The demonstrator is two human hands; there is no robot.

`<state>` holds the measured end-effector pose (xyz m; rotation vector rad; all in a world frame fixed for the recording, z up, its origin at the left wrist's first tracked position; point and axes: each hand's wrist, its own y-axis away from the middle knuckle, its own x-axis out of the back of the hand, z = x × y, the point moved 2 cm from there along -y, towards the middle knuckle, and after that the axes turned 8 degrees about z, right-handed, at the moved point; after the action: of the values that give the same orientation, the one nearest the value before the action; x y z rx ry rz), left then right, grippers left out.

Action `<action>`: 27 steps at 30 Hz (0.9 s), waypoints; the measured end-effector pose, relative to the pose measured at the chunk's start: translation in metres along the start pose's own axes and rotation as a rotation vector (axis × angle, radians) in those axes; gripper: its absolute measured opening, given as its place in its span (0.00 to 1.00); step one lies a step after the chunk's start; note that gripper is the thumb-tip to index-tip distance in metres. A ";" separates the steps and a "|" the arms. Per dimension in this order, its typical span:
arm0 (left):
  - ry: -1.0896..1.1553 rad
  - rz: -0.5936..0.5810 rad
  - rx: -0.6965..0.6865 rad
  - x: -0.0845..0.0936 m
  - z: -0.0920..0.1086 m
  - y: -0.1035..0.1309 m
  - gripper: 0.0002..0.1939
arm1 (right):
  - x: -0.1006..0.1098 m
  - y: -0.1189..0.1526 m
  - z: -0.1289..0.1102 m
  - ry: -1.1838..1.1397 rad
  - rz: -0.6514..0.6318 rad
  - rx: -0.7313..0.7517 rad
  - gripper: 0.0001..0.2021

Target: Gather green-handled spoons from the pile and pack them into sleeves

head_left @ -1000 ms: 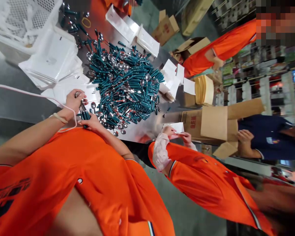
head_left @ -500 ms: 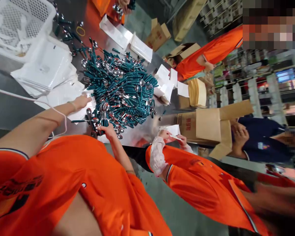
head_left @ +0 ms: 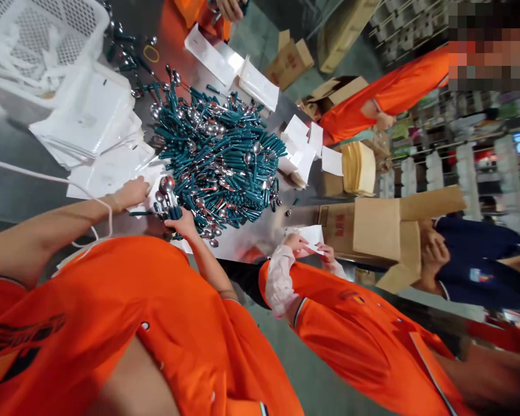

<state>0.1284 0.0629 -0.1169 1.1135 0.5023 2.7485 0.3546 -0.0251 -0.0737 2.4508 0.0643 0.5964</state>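
My left hand (head_left: pixel 134 192) is at the edge of the white bags (head_left: pixel 108 167), its fingers curled on a white bag; the fingertips are partly hidden. My right hand (head_left: pixel 181 222) is closed around a bunch of teal-handled spoons (head_left: pixel 168 193), their bowls pointing away from me. Beyond it lies a large heap of teal-handled cutlery (head_left: pixel 221 156) on the metal table (head_left: pixel 238 234). A few more spoons lie between my two hands.
A white perforated basket (head_left: pixel 80 43) stands at the far left, with a white cord (head_left: pixel 34 167) nearer. White packets (head_left: pixel 260 84) lie past the heap. To the right, a co-worker's hands (head_left: pixel 303 245) hold white paper near an open carton (head_left: pixel 377 228). Other people stand around.
My left hand has drawn back toward the left, its fingers more curled. My right hand has shifted slightly left and raised the spoon bunch. The whole view has shifted slightly.
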 end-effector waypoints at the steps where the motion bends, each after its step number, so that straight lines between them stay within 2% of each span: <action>1: -0.028 -0.009 -0.014 0.000 -0.003 0.010 0.17 | -0.005 -0.004 -0.005 0.084 -0.005 0.041 0.15; 5: -0.081 0.000 -0.073 0.003 -0.013 0.038 0.03 | -0.028 -0.013 -0.017 0.402 -0.025 0.185 0.13; 8: -0.150 -0.011 -0.082 0.005 -0.020 0.047 0.11 | -0.035 -0.012 -0.016 0.633 -0.051 0.192 0.15; 11: -0.241 -0.007 -0.087 0.005 -0.026 0.055 0.19 | -0.033 -0.007 -0.014 0.833 -0.073 0.171 0.18; 15: -0.275 0.052 -0.133 -0.001 -0.022 0.064 0.21 | -0.034 0.001 -0.016 1.001 -0.044 0.223 0.18; 19: -0.284 0.099 -0.140 -0.009 -0.013 0.068 0.25 | -0.045 0.006 -0.023 1.104 0.032 0.352 0.16; 23: -0.253 0.115 -0.205 -0.016 -0.004 0.075 0.29 | -0.052 0.012 -0.031 1.171 0.068 0.491 0.15; 27: -0.199 0.104 -0.246 -0.027 0.009 0.086 0.28 | -0.059 0.011 -0.038 1.151 0.063 0.576 0.16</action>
<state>0.1542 -0.0219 -0.0975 1.3604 0.0810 2.6509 0.2848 -0.0239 -0.0640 2.2397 0.6893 2.1666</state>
